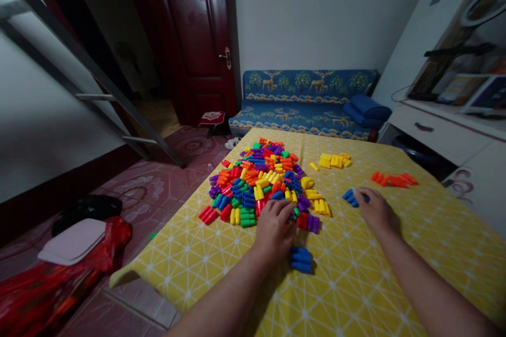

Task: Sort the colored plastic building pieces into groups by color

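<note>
A mixed heap of colored plastic tube-shaped building pieces [253, 179] lies on the table. My left hand [275, 229] is at its front edge, fingers curled down among the pieces; what the fingertips grip is hidden. Right of the heap, my right hand [375, 213] has thumb and fingers closed at a small cluster of blue pieces [350, 197], which rests on or just above the cloth. Close to my left wrist sits another blue cluster [301, 259]. Farther back are a yellow group [334, 160] and, to the right, an orange group [394, 179].
A yellow patterned cloth [340, 284] covers the table. Behind it stands a blue sofa [308, 84] below a wall, beside a dark red door [193, 26]. A white cabinet [438, 131] is at right. A metal ladder [134, 110] and red bags [51, 295] are at left.
</note>
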A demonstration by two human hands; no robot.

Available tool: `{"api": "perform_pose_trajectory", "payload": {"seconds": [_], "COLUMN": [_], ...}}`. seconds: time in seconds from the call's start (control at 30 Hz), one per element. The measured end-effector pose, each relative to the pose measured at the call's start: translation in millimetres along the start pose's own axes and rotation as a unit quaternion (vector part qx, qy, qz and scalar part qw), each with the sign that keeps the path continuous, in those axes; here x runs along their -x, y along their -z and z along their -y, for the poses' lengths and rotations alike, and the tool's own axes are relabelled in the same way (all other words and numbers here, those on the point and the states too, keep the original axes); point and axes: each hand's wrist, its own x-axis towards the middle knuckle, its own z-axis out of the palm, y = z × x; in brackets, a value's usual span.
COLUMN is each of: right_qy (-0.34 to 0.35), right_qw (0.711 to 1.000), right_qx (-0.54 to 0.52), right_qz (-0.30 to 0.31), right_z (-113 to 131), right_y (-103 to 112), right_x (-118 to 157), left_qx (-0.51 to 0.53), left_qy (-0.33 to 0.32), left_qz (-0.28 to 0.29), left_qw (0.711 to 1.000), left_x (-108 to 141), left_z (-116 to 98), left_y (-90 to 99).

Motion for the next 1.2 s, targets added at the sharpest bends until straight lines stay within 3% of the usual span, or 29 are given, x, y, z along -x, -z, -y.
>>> {"api": "perform_pose_trajectory", "payload": {"seconds": [0.1, 0.17, 0.23, 0.37, 0.5, 0.6, 0.7, 0.87, 0.93, 1.0, 1.1, 1.2], "right_qy": [0.048, 0.070, 0.101, 0.107, 0.106, 0.148, 0.115, -0.042, -0.050, -0.017, 0.033, 0.045], "right_qw": [0.996, 0.996, 0.995, 0.977, 0.949, 0.919, 0.937, 0.966, 0.978, 0.994, 0.998, 0.990], "right_qx": [0.068, 0.049, -0.018, -0.128, -0.054, -0.023, -0.075, -0.229, -0.201, -0.109, 0.053, 0.130], "right_qz": [0.007, -0.028, -0.021, 0.136, 0.293, 0.365, 0.321, 0.115, 0.030, -0.024, 0.015, 0.031], "right_z": [9, 28, 55, 114, 155, 164, 159, 132, 111, 84, 40, 12], "right_y": [-2, -3, -3, 11, 34, 40, 34, 28, 29, 30, 25, 20], "right_x": [8, 21, 41, 89, 130, 148, 156, 135, 114, 89, 56, 43], "left_qx": [-0.042, -0.054, -0.054, -0.030, 0.012, 0.068, 0.151, 0.240, 0.236, 0.223, 0.201, 0.184], "left_qy": [0.010, 0.019, 0.027, 0.044, 0.054, 0.059, 0.086, 0.114, 0.106, 0.095, 0.072, 0.069], "left_qz": [0.035, 0.036, 0.030, 0.011, -0.035, -0.078, -0.084, -0.012, 0.018, 0.050, 0.090, 0.083], "left_qw": [0.998, 0.998, 0.998, 0.999, 0.998, 0.993, 0.981, 0.964, 0.966, 0.969, 0.973, 0.977], "left_x": [0, -1, -1, -2, -2, -1, 0, 2, 3, 4, 5, 5], "left_z": [4, 7, 10, 16, 15, 11, 5, -2, -4, -7, -10, -7], "left_y": [-2.8, -5.0, -6.4, -6.2, -3.3, -1.3, 0.4, 4.9, 6.5, 7.0, 4.9, 0.6]}}
